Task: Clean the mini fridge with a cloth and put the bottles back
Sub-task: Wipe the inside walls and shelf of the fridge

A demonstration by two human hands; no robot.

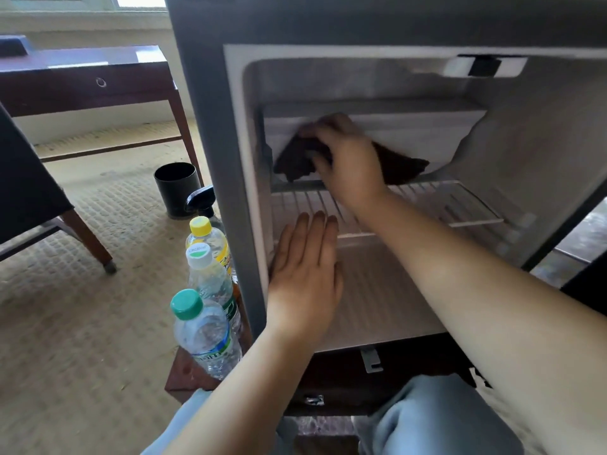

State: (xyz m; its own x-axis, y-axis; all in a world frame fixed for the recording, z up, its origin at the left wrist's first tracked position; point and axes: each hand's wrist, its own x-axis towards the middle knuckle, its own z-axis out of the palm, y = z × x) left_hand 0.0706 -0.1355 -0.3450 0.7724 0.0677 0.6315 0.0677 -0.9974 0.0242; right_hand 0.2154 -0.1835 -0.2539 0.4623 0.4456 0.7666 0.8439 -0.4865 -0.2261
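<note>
Now right hand (pixel 348 159) clutches dark brown cloth (pixel 295 160), left hand (pixel 305 280) flat, empty; hard wiping may unseat white wire shelf (pixel 443 201).

Clear plastic bottles (pixel 206 336), glossy wooden desk (pixel 65 93), cloth (pixel 295 159) perhaps matt

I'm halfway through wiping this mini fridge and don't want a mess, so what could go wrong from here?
1. The bottles stand upright just beside your left arm, the nearest at the edge of the wooden base; pulling the left hand back could topple them.
2. The cloth gripped by your right hand hangs close to the wire shelf and might snag there.
</note>
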